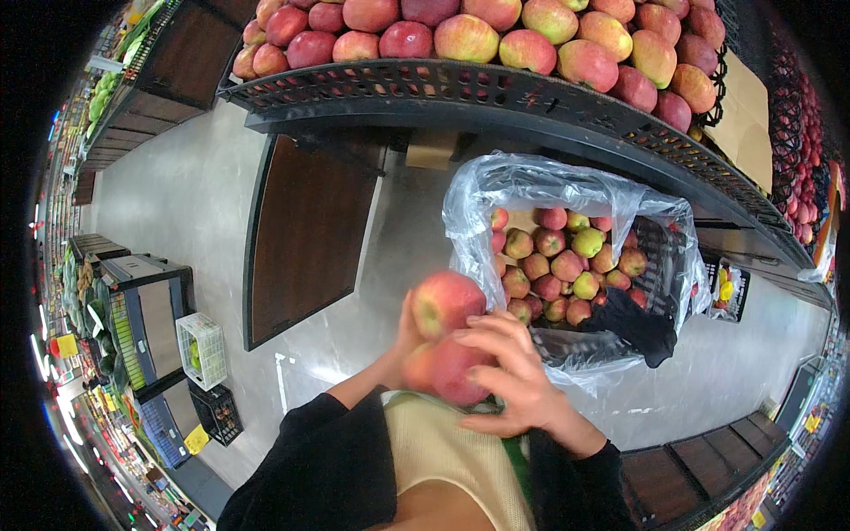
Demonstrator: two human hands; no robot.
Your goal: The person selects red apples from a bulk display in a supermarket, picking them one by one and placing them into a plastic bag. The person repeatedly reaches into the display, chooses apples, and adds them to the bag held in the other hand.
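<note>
In front of my chest I hold several red, yellow-flushed apples, one above the others (447, 301). My left hand (407, 336) wraps round them from the left, its fingers mostly hidden behind the fruit. My right hand (522, 376) has its fingers curled over the lower apples (456, 376) from the right; the fruit is slightly blurred. Just beyond my hands, a plastic-lined crate (474, 177) holds more apples (567, 265), with a dark cloth or glove (633, 323) draped at its right corner.
Above, a black mesh display (425, 88) is piled with apples, brown cardboard (739, 142) at its right. A brown panel (305, 243) stands left of the crate. Further left are a white crate (199, 350), a black crate (215, 411) and produce stands (142, 327).
</note>
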